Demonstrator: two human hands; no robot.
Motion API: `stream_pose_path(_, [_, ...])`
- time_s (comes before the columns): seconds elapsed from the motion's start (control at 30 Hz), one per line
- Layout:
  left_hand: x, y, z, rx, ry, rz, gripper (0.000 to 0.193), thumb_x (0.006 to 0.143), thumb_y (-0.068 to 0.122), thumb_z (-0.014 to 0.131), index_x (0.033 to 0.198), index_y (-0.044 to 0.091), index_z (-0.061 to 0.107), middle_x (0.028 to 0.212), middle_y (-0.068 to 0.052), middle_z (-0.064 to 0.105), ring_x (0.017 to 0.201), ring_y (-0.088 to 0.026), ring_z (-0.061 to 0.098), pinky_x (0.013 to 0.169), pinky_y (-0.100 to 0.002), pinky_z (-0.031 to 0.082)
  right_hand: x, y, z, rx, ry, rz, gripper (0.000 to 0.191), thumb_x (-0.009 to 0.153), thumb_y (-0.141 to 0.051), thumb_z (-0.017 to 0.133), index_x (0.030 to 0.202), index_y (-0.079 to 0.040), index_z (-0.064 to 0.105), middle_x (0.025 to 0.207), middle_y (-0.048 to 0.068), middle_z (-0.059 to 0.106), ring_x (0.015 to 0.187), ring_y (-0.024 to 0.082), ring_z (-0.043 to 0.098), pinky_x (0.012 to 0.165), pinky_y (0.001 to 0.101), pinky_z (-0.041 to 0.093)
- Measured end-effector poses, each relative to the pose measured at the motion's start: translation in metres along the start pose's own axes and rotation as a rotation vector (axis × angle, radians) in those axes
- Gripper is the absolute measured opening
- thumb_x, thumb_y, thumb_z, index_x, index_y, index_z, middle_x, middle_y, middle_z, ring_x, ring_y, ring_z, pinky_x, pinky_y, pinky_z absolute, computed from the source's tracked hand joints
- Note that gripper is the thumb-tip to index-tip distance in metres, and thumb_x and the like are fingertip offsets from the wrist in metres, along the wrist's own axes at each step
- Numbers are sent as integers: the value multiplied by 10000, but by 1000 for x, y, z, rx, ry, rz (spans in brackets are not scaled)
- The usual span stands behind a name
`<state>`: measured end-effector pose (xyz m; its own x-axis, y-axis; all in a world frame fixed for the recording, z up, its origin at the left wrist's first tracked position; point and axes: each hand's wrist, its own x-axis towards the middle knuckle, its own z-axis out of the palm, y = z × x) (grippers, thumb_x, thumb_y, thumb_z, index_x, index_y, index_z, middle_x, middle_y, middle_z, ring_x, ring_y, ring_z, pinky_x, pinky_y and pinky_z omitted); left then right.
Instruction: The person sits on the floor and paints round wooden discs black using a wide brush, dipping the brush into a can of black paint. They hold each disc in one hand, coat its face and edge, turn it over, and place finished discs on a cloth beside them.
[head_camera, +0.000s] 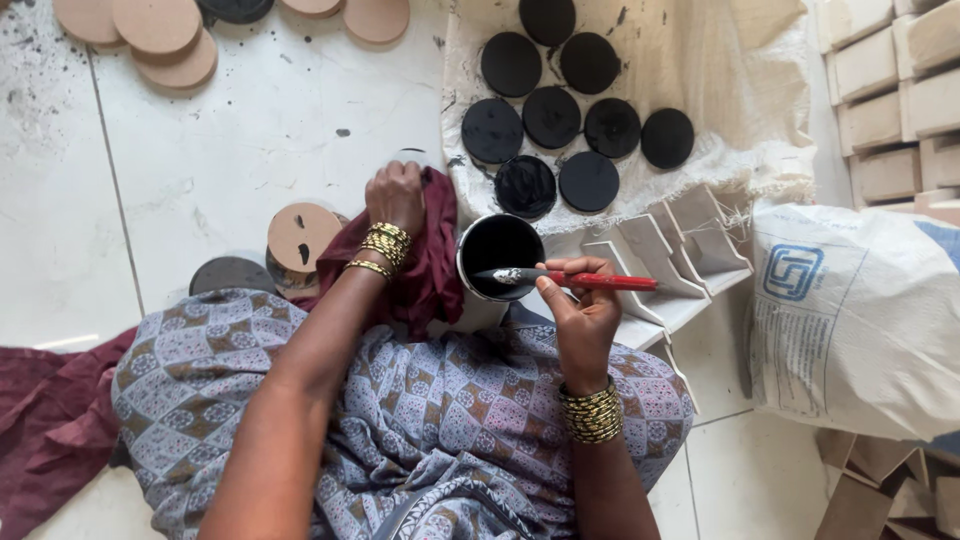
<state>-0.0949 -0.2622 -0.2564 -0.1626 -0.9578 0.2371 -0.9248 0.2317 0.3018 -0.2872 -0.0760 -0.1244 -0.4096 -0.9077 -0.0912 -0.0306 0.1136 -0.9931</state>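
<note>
My right hand (583, 310) grips a red-handled paintbrush (590, 281) lying across the rim of a white cup of black paint (497, 254), bristles over the paint. My left hand (396, 195) rests closed on a maroon cloth (428, 262) on the floor, just left of the cup. A tan round wooden disc (301, 235) lies left of that hand, beside a dark disc (230, 274). Both wrists carry gold bangles.
Several black-painted discs (551, 117) dry on a pale sack cloth (720, 80) ahead. Unpainted tan discs (160, 35) are stacked at top left. White angled holders (680, 250), stacked blocks (890, 90) and a white printed sack (860, 310) stand to the right.
</note>
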Motion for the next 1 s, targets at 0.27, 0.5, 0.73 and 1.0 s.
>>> stream_pose_path(0.27, [-44,4,-25,-12,-178,54,451,814,129,702,1250,64,604,1218,-182,589,1055,-279,563,820,-435,501,-1,-6,4,5,-23,9,320,905,120,690,1101,-45,498,1161,136,665,1123,203,705,903,252,625])
stream_pose_path(0.5, [-29,3,7,150,-243,153,756,908,219,555,1602,57,301,1660,-171,257,1475,-299,301,1123,-486,306,-2,-11,7,11,-24,-14,326,894,130,680,1092,-50,494,1156,135,662,1121,205,704,890,252,627])
stream_pose_path(0.73, [6,-9,-6,-75,-421,17,706,974,155,482,1628,121,220,1717,-112,167,1544,-294,205,1207,-487,253,-4,-11,5,-17,-36,-18,323,899,140,687,1093,-44,506,1155,142,664,1116,210,703,893,260,625])
stream_pose_path(1.0, [-40,-14,-27,105,-544,563,780,908,89,499,1629,146,206,1698,-91,162,1531,-232,222,1163,-477,352,1,-12,4,-23,18,18,309,898,115,687,1097,-48,516,1144,137,682,1087,191,711,890,262,626])
